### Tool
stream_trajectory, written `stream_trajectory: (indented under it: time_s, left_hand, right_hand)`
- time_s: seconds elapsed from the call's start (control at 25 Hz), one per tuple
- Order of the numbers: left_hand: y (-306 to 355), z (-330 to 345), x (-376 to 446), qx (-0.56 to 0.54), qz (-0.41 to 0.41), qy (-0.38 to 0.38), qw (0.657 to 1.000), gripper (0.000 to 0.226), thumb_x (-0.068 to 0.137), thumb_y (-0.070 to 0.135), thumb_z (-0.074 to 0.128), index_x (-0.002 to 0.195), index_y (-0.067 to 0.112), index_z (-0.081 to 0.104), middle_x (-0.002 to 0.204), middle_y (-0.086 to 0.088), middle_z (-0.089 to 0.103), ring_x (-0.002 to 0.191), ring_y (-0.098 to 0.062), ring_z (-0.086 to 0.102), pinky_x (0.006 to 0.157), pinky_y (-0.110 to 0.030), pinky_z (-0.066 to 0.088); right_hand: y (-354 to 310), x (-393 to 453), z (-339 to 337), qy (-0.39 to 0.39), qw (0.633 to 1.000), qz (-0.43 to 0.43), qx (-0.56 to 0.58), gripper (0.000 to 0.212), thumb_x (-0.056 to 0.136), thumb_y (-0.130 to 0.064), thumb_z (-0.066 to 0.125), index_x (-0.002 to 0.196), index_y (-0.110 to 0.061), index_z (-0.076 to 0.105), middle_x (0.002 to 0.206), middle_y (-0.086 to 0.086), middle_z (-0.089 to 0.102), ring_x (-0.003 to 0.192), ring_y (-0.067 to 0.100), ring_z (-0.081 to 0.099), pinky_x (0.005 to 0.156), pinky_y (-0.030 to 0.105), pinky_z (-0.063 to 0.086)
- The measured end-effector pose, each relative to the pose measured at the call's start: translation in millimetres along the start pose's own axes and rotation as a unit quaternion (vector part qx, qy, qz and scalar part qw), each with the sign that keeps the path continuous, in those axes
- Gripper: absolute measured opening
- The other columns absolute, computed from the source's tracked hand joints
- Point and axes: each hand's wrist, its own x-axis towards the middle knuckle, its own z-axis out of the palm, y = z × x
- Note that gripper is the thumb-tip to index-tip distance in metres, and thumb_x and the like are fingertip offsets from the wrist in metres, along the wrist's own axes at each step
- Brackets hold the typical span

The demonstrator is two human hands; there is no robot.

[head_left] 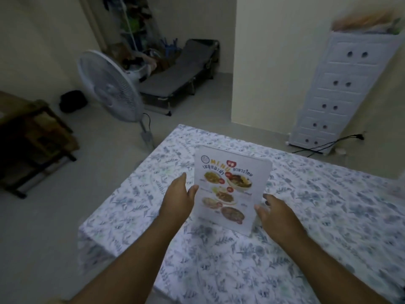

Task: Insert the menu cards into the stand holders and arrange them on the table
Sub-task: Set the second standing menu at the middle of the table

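Placement was the step in hand, by the look of it: a menu card (230, 189) was already seated in its clear holder (262, 218), and the holder stood upright on the bench (328, 216) between the two hands. No other card or holder could be seen on the floral cloth, so how many remained could not be told.

The left hand (178, 199) was held flat and open, fingers together and extended, with the thumb against the card's near edge; the fingers lay alongside that edge, and whether they pressed it or merely brushed it could not be made out. The right hand (276, 210) was also open, fingers loosely spread, just beside the holder's opposite edge near its base; contact there was unclear owing to blur. Nothing was gripped by either hand; the holder seemed to be steadied or squared between the two palms rather than carried.

The next move was judged to call for a light nudge from both sides, so that the face would be set square to the bench edge, and then a clean release without tipping the tall, narrow-footed holder. A sideways knock from either hand was judged the likeliest way for it to topple.
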Motion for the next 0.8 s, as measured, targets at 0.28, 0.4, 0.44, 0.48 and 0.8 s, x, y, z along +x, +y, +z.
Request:
stream_trajectory:
  time_s: [0.28,0.4,0.44,0.48,0.8]
  left_hand:
    - [-54.3,-1.4,105.2,-0.082,0.07,-0.039,0.993,0.021,0.1,0.025,0.063,0.093,0.01,0.076,0.078,-0.001,0.074,0.072,-0.013,0.068,0.068,-0.032,0.052]
    - [-78.4,-29.3,191.0,-0.154,0.056,-0.014,0.986,0.019,0.097,0.023,0.068,0.097,0.008,0.08,0.087,-0.003,0.08,0.086,-0.024,0.076,0.08,-0.041,0.062]
    - [-82.8,-37.8,223.1,-0.18,0.051,-0.011,0.982,0.017,0.097,0.022,0.069,0.098,0.009,0.081,0.088,0.002,0.081,0.088,-0.023,0.077,0.082,-0.042,0.063]
    - [-85.0,-44.6,254.3,-0.215,0.046,-0.014,0.976,0.015,0.097,0.02,0.069,0.096,0.012,0.081,0.087,0.007,0.081,0.089,-0.024,0.077,0.082,-0.043,0.064]
    - [-89.9,-49.2,452.2,-0.314,0.047,-0.043,0.947,0.018,0.099,0.016,0.066,0.09,0.026,0.077,0.091,0.005,0.081,0.099,-0.032,0.077,0.084,-0.042,0.065]
  right_hand:
    - [-33.7,57.6,35.8,0.103,0.993,-0.015,0.056,0.036,0.098,-0.019,0.062,0.066,-0.026,0.046,0.061,-0.005,0.059,0.055,0.007,0.055,0.045,0.025,0.04]
    - [-88.5,118.5,59.2,0.113,0.989,-0.038,0.091,0.029,0.098,-0.019,0.06,0.07,-0.024,0.053,0.068,-0.008,0.064,0.063,0.004,0.061,0.046,0.017,0.045]
    - [-107.2,142.8,66.6,0.118,0.987,-0.046,0.102,0.032,0.098,-0.018,0.06,0.069,-0.026,0.051,0.068,-0.009,0.063,0.062,0.004,0.06,0.046,0.016,0.043]
    - [-125.7,167.3,72.7,0.124,0.985,-0.05,0.113,0.034,0.098,-0.018,0.06,0.067,-0.027,0.048,0.067,-0.009,0.062,0.061,0.004,0.059,0.046,0.017,0.041]
    - [-194.3,332.4,113.7,0.169,0.977,-0.017,0.132,0.025,0.101,-0.023,0.056,0.078,-0.012,0.056,0.073,-0.001,0.066,0.066,0.017,0.062,0.055,0.033,0.049]
